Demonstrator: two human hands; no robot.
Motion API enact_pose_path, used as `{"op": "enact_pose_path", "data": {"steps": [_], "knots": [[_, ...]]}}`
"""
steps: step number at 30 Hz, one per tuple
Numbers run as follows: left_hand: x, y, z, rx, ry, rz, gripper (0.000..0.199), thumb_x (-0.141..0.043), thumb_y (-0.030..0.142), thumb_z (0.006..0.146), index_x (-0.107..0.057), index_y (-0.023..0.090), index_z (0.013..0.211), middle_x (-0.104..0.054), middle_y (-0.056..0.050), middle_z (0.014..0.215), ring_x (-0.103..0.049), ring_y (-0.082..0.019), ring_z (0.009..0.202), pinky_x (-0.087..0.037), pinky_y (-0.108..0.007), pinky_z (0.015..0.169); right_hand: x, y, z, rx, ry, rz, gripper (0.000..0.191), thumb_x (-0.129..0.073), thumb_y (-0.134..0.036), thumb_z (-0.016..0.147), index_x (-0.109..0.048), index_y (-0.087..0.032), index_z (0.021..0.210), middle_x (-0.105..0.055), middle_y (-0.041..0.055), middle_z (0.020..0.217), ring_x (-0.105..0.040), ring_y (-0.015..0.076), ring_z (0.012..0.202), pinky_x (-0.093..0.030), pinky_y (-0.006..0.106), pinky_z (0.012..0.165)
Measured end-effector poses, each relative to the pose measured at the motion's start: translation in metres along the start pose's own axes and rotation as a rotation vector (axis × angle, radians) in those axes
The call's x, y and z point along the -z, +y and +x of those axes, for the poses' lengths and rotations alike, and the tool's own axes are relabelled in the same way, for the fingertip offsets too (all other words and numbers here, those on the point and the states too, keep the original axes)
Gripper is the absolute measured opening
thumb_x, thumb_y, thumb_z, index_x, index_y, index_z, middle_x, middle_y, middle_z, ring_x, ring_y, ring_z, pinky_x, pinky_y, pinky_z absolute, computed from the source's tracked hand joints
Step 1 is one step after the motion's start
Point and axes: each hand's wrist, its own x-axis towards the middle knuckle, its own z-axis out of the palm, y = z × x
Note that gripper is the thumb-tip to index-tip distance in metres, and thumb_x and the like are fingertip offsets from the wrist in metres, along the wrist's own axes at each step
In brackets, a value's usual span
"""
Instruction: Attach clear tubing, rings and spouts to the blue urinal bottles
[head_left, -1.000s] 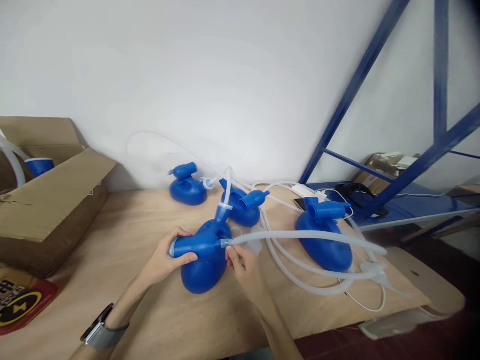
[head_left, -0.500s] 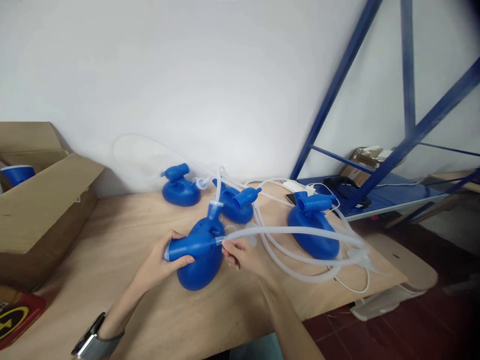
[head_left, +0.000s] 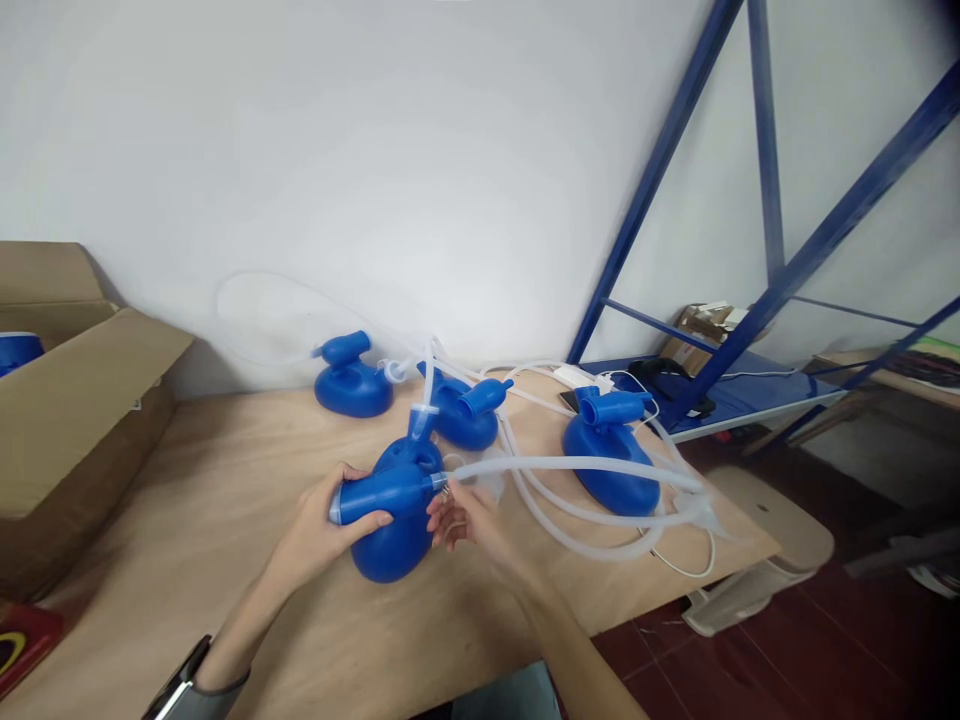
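Observation:
My left hand [head_left: 330,515] wraps round a blue cylindrical funnel piece [head_left: 386,493], its tip joined to a clear tube [head_left: 570,463]. Just below that joint is my right hand [head_left: 461,515], palm partly turned up and fingers loosely curled apart, with nothing plainly gripped. Under the funnel piece stands a blue bottle [head_left: 390,548], a second clear tube rising from its neck. More blue bottles with funnel pieces lie behind, one at the back left [head_left: 352,390], one in the middle [head_left: 465,415] and one at the right [head_left: 611,465].
An open cardboard box [head_left: 82,420] is at the left of the wooden table [head_left: 247,440], a red object [head_left: 34,640] below it. Looped tubes and a white cable run across the table's right side. A blue metal rack [head_left: 652,180] and a beige stool [head_left: 787,520] stand at the right.
My right hand's fingers have loosened from the tube joint and spread slightly below it. My left hand keeps its hold on the funnel piece. The view has shifted a little to the right.

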Motion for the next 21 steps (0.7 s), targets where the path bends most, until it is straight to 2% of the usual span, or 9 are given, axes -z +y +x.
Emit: {"op": "enact_pose_path", "data": {"steps": [7, 12, 15, 21], "knots": [[0.0, 0.0, -0.002, 0.012, 0.006, 0.0, 0.056, -0.079, 0.069, 0.072, -0.064, 0.023, 0.101, -0.076, -0.007, 0.106, -0.073, -0.032, 0.1, -0.059, -0.044, 0.086, -0.009, 0.01, -0.003, 0.074, 0.085, 0.109, 0.059, -0.078, -0.073, 0.076, -0.059, -0.018, 0.066, -0.056, -0.0013, 0.057, -0.053, 0.0119, 0.052, -0.035, 0.024, 0.049], [0.001, 0.001, -0.001, 0.002, -0.005, -0.013, 0.056, -0.079, 0.069, 0.071, -0.064, 0.023, 0.099, -0.076, -0.008, 0.104, -0.073, -0.033, 0.099, -0.059, -0.045, 0.088, -0.01, 0.005, -0.002, -0.021, -0.029, 0.275, 0.053, -0.082, -0.063, 0.079, -0.053, -0.02, 0.068, -0.044, -0.0065, 0.056, -0.045, 0.0088, 0.053, -0.033, 0.023, 0.052], [0.003, 0.001, 0.0, -0.004, -0.019, -0.023, 0.058, -0.08, 0.07, 0.069, -0.065, 0.022, 0.098, -0.076, -0.008, 0.101, -0.073, -0.033, 0.096, -0.058, -0.046, 0.087, -0.009, 0.003, -0.002, -0.057, -0.074, 0.317, 0.052, -0.082, -0.06, 0.079, -0.052, -0.02, 0.068, -0.044, -0.0071, 0.055, -0.044, 0.0081, 0.052, -0.032, 0.022, 0.052], [0.003, 0.001, -0.001, 0.023, -0.018, -0.01, 0.058, -0.079, 0.072, 0.07, -0.066, 0.023, 0.098, -0.077, -0.008, 0.104, -0.073, -0.034, 0.099, -0.058, -0.046, 0.087, -0.008, 0.016, -0.008, -0.051, -0.015, 0.329, 0.046, -0.082, -0.058, 0.075, -0.063, -0.017, 0.073, -0.055, -0.003, 0.062, -0.05, 0.0099, 0.055, -0.035, 0.023, 0.051]]}}
